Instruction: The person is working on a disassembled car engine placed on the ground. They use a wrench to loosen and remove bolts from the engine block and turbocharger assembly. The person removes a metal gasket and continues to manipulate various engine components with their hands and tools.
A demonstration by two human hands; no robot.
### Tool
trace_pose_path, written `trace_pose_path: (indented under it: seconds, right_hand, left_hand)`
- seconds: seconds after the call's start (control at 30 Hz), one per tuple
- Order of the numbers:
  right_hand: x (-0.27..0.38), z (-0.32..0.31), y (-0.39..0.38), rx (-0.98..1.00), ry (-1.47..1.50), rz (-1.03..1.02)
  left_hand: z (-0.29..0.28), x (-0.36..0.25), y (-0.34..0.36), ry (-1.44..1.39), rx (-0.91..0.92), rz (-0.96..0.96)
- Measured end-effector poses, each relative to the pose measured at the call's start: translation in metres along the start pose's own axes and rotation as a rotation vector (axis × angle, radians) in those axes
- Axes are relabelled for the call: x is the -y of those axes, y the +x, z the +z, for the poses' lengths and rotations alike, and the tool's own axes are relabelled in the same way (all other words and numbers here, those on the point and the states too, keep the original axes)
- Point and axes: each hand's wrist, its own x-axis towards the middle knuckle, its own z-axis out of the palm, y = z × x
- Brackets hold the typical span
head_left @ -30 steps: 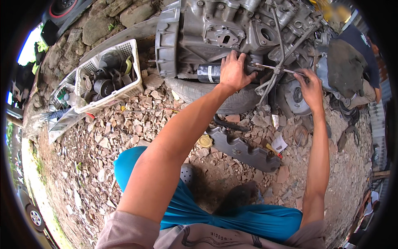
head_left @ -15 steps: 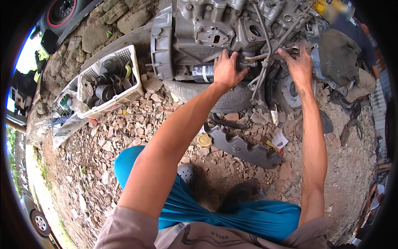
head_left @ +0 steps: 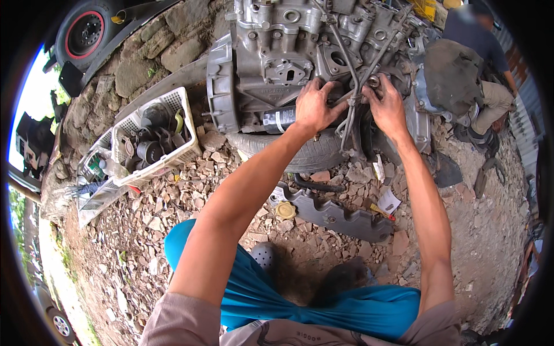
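A metal wrench (head_left: pixel 345 98) lies against the lower side of a grey engine block (head_left: pixel 271 63), passing behind a thin metal rod. My right hand (head_left: pixel 388 109) is closed on its ring end, thumb and fingers around the ring. At the other end, my left hand (head_left: pixel 311 109) has thumb and forefinger about the wrench, its other fingers against the block. The wrench's far tip is hidden between those fingers. Just below the left hand sits a black cylindrical oil filter (head_left: pixel 279 120) with a white band. Under the engine lies a tyre (head_left: pixel 306 153).
A white plastic crate (head_left: pixel 187 124) of dark parts stands left on rubble. Nearer me lie a grey scalloped cover (head_left: pixel 340 219), a yellowish cap (head_left: pixel 285 210) and a yellow-and-red tool (head_left: pixel 382 212). Another person (head_left: pixel 479 63) is at the upper right. A wheel (head_left: pixel 85 33) shows upper left.
My right hand has moved left and slightly down with the wrench, swinging its ring end closer to my left hand. Left thumb and forefinger have come to the wrench. The view has shifted slightly.
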Motion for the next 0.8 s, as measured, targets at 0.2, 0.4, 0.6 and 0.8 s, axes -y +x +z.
trace_pose_path:
  seconds: [0.2,0.4,0.6,0.8]
  right_hand:
    - [0.007,0.011,-0.003,-0.068,0.368,0.184]
    - [0.012,0.01,-0.01,-0.045,0.413,0.31]
    - [0.025,-0.002,-0.025,-0.015,0.583,0.612]
    - [0.024,0.024,-0.059,0.225,0.42,0.502]
  left_hand:
    - [-0.027,0.006,0.007,0.124,0.151,0.227]
    - [-0.022,-0.014,0.007,0.031,0.338,0.106]
    - [-0.008,-0.007,-0.004,-0.105,0.307,0.133]
    - [-0.027,0.022,-0.011,0.085,0.493,0.119]
